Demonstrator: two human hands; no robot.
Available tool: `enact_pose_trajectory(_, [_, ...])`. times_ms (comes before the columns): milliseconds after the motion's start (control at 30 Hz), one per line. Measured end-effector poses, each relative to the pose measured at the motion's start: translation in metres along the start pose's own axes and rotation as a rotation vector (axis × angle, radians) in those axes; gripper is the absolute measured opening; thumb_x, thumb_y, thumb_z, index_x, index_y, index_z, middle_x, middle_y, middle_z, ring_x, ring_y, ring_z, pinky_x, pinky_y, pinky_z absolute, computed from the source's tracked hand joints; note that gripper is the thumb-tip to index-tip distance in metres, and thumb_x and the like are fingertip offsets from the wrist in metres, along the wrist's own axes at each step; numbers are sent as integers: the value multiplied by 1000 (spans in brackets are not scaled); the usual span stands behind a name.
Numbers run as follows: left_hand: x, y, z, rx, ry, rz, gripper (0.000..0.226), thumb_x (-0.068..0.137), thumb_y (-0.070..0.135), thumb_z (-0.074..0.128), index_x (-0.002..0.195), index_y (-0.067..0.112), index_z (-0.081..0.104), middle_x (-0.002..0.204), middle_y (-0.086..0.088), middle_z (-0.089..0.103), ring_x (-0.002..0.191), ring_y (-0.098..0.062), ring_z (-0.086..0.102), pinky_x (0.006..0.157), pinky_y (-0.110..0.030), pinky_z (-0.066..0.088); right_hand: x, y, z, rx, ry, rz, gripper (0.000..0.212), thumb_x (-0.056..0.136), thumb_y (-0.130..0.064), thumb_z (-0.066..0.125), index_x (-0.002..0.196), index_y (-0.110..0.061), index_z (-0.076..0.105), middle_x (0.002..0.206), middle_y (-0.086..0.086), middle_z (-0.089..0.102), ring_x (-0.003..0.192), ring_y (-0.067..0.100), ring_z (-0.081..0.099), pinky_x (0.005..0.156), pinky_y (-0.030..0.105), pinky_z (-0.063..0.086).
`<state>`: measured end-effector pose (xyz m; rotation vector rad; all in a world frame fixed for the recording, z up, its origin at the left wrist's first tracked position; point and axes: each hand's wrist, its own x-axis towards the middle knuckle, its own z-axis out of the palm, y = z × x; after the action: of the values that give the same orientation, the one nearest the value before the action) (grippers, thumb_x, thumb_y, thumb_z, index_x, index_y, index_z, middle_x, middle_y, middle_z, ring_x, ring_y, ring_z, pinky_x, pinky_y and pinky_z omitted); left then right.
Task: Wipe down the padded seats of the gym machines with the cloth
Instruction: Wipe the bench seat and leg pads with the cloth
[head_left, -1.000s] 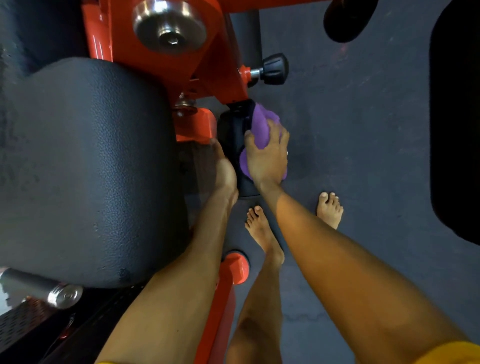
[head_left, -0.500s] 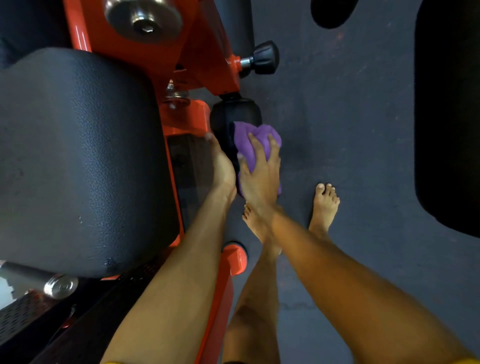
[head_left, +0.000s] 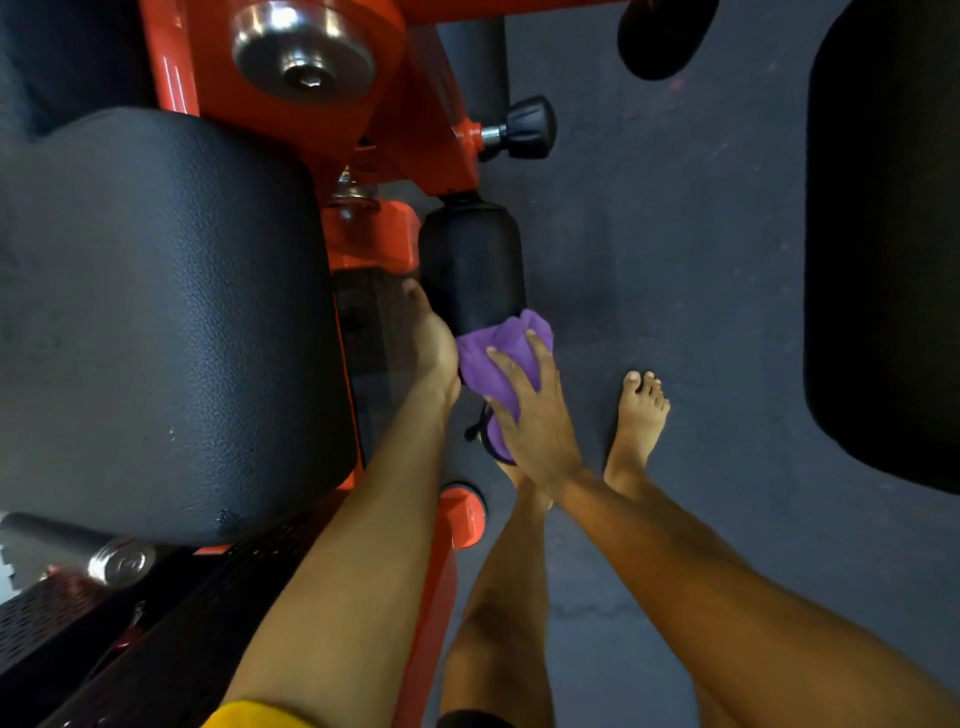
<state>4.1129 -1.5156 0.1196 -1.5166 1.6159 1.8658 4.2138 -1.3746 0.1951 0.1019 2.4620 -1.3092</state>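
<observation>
Floor: a dark grey speckled rubber gym floor (head_left: 701, 270), seen from above.
Right fingers: the fingers (head_left: 543, 358) of the right hand (head_left: 535, 421) are spread and nearly straight, pressing flat on a crumpled purple cloth (head_left: 488, 364); they pinch nothing.
Cloth: the purple cloth lies under those fingers, draped over the near end of a black cylindrical roller pad (head_left: 470, 260). A fold with a dark loop hangs below the palm.
Right arm: the bare forearm runs from the wrist to the lower right corner, with the wrist bent slightly back.
Left fingers: the left hand (head_left: 434, 348) sits just left of the right fingers, its thumb straight along the roller pad's left side. Its other fingers are hidden, so I cannot tell whether they grip.
Left arm: the bare forearm is extended and ends in a yellow sleeve (head_left: 254, 714) at the bottom edge.
Roller pad: it runs away from the fingertips up to an orange steel machine frame (head_left: 415, 119).
Seat: a large black textured padded seat (head_left: 156, 322) lies left of the left hand, apart from the cloth.
Knob: a black ribbed knob (head_left: 527, 127) on a steel pin juts from the frame, well beyond the right fingertips.
Feet: a bare foot (head_left: 639, 415) stands on the floor just right of the right hand; the other is mostly hidden under that hand.
</observation>
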Motion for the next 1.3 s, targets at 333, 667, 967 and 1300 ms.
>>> enact_pose_trajectory(333, [-85,26,28,205,1,135,127,60,105,31,156,23,37,161,4,37,148,-9,33,125,-40,23,146,-45,-30,6,105,54,51,100,-35,56,150,-30,48,167,11,19,135,47,44,111,53,41])
enact_pose_trajectory(667, [-14,12,8,-13,58,40,110,56,105,45,135,31,64,135,7,65,123,-17,63,111,-45,45,20,-20,-9,-93,-17,61,55,99,-29,50,153,-37,41,170,3,10,144,37,31,113,48,40])
enact_pose_trajectory(967, [-117,52,33,202,-13,48,102,77,96,31,150,27,47,151,4,52,134,-10,51,114,-31,40,139,-48,-34,-118,89,51,52,100,-28,58,151,-33,47,168,4,20,136,42,43,104,48,46])
enact_pose_trajectory(1300, [-78,59,14,80,133,-18,106,75,98,31,149,24,48,150,2,51,133,-19,53,117,-40,38,12,-6,-8,-178,-26,-45,55,99,-30,54,153,-34,44,169,-1,14,149,34,29,112,52,43])
